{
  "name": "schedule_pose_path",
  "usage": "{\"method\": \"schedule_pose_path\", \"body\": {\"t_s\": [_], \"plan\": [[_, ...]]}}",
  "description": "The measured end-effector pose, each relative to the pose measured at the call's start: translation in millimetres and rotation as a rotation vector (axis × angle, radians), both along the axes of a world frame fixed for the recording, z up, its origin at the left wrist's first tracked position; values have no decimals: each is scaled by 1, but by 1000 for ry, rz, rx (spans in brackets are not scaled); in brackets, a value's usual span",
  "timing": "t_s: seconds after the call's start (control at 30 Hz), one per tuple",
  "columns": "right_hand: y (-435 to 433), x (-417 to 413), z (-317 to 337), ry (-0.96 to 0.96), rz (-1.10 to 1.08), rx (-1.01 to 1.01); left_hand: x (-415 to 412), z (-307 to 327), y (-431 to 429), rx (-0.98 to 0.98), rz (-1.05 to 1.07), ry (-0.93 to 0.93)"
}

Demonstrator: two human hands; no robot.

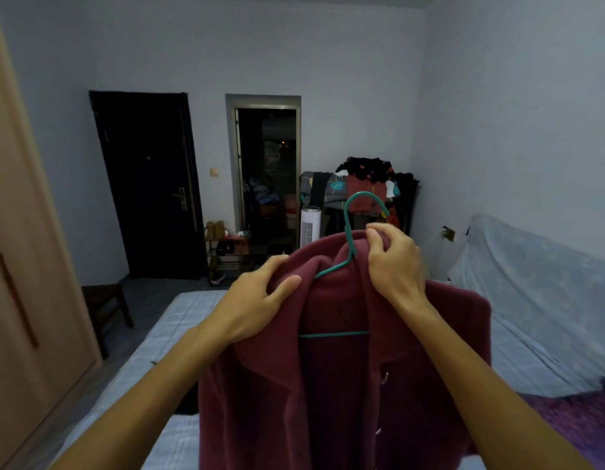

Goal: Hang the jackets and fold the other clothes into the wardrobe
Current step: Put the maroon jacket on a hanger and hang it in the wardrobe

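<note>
Already the maroon jacket (345,385) sits on the teal hanger (349,234), and you hold it up above the bed (179,320). Your left hand (257,300) grips the fabric at one shoulder, with the fingers curled round it. Your right hand (392,262) pinches the collar just beside the neck of the hanger. I judge this jacket is nearly settled but not yet hung, because the wardrobe (29,266) at your left looks closed. The pile of clothes (362,184) far behind probably waits for folding.
</note>
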State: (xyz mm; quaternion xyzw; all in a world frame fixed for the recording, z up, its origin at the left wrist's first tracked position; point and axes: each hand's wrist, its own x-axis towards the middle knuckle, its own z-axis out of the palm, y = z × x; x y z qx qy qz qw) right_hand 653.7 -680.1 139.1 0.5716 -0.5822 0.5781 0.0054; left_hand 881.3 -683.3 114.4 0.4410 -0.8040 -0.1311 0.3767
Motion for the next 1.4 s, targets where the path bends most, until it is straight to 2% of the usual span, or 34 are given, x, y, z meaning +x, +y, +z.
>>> {"method": "schedule_pose_path", "body": {"t_s": [0.1, 0.17, 0.27, 0.4, 0.53, 0.63, 0.7, 0.8, 0.87, 0.97, 1.17, 1.4], "plan": [[-5, 9, 3, 39, 19, 44, 3, -8, -2, 8, 95, -188], [-9, 14, 1, 83, 70, 105, 4, -7, -2, -119, 142, -280], [-11, 18, 3, 121, 192, 215, 10, -4, -2, -247, 148, -138], [-3, 11, 6, 240, 209, 253, 18, 17, -5, -288, 210, 60], [2, -10, -15, 345, 371, 219, 31, 29, -12, -307, 254, 36], [0, -23, -34, 437, 337, 229, 39, 27, -11, -324, 234, 79], [1, -19, -40, 487, 238, 153, 43, 25, -7, -317, 220, 31], [3, -1, -43, 525, 144, -9, 39, 19, -1, -334, 283, -233], [4, 11, -44, 564, 116, -40, 32, 13, 3, -352, 333, -293], [4, 24, -45, 569, 111, -74, 35, 9, 11, -301, 364, -283], [7, 60, -42, 529, 126, -281, 86, 3, 39, -269, 520, -287], [17, 119, -40, 419, 283, -349, 144, 14, 89, -293, 637, -199]]}}
